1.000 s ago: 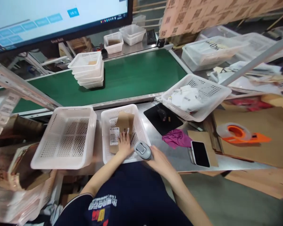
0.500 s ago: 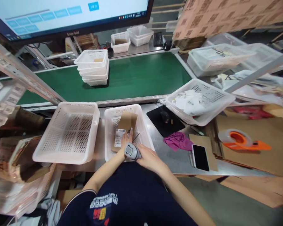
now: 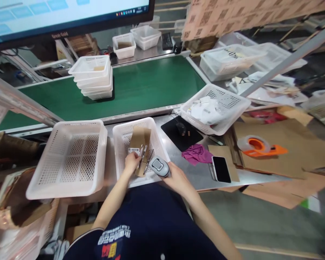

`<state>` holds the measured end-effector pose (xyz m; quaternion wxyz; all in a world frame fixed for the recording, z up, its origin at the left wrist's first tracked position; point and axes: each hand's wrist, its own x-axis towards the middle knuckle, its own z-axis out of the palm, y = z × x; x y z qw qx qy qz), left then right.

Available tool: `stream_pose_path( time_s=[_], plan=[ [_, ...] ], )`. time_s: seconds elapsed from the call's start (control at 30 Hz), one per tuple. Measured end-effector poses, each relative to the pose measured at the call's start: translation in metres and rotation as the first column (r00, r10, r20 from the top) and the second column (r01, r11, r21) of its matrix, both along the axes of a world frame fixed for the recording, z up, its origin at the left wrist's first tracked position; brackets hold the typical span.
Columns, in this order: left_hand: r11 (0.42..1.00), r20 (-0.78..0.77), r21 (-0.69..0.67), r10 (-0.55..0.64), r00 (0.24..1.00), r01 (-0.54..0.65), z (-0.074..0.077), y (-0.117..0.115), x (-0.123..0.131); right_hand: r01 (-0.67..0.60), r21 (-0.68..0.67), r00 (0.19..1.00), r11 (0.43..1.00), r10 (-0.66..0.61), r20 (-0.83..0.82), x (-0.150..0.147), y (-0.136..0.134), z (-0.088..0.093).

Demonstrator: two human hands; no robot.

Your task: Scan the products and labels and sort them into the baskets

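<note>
My right hand [image 3: 178,176] is wrapped round a grey handheld barcode scanner [image 3: 159,166], its head over the right side of a white plastic basket [image 3: 162,151]. Inside that basket, my left hand [image 3: 131,161] has its fingertips pinched at a slim, shiny pen-like item [image 3: 143,153]. Another thin dark pen-like item [image 3: 148,162] lies just right of it. Beneath them is brown cardboard packaging [image 3: 140,136], with a white printed label [image 3: 134,150] partly covered by my left hand.
A larger white basket [image 3: 101,155] stands left. To the right are a mouse [image 3: 181,128] on a black pad, a purple cloth [image 3: 196,154], a phone [image 3: 221,169], an orange tape dispenser [image 3: 273,150] and a basket of white packets [image 3: 219,119]. Behind runs a green conveyor [image 3: 151,79].
My left hand has drawn back left and now pinches at a pen-like item, with more of the slim items showing. The scanner has shifted right, away from my left hand. The view has swung.
</note>
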<state>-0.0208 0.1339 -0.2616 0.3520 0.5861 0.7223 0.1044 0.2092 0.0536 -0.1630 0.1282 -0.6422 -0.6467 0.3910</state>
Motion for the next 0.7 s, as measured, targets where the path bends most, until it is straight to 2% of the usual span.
stream_pose_path(
  time_s=[0.1,0.17,0.33,0.4,0.43,0.47,0.53,0.57,0.63,0.7],
  plan=[
    [0.999,0.077,0.043,0.018,0.997,-0.022,0.009,-0.003,-0.008,-0.019,-0.004,1.0,1.0,0.019,-0.013,-0.007,0.008,0.001],
    [0.995,0.197,0.071,0.05,0.979,-0.065,0.012,-0.007,-0.009,-0.043,-0.002,0.999,0.999,0.043,-0.027,-0.011,0.013,0.003],
    [0.972,0.499,0.105,0.131,0.857,-0.209,0.008,-0.016,-0.009,-0.063,0.013,0.995,0.998,0.064,-0.071,-0.013,0.017,0.008],
    [0.956,0.584,0.109,0.16,0.796,-0.272,0.009,-0.013,-0.016,-0.048,0.029,0.991,0.998,0.051,-0.127,-0.008,0.014,0.01],
    [0.946,0.588,0.124,0.174,0.79,-0.3,0.011,-0.009,-0.022,-0.034,0.041,0.986,0.999,0.04,-0.164,-0.004,0.012,0.012],
    [0.936,0.546,0.152,0.187,0.816,-0.316,0.014,-0.003,-0.029,-0.015,0.053,0.98,0.999,0.025,-0.199,0.001,0.01,0.013],
    [0.919,0.333,0.251,0.213,0.919,-0.304,0.023,0.011,-0.044,0.021,0.07,0.971,0.997,-0.004,-0.24,0.01,0.003,0.015],
    [0.913,0.19,0.312,0.212,0.959,-0.263,0.028,0.019,-0.051,0.036,0.073,0.971,0.997,-0.017,-0.24,0.015,0.0,0.016],
    [0.906,-0.063,0.404,0.167,0.984,-0.128,0.036,0.033,-0.056,0.058,0.071,0.973,0.996,-0.04,-0.229,0.021,-0.007,0.016],
    [0.919,-0.181,0.394,0.062,0.981,0.015,0.037,0.04,-0.046,0.073,0.065,0.972,0.995,-0.057,-0.226,0.025,-0.012,0.013]
  ],
)
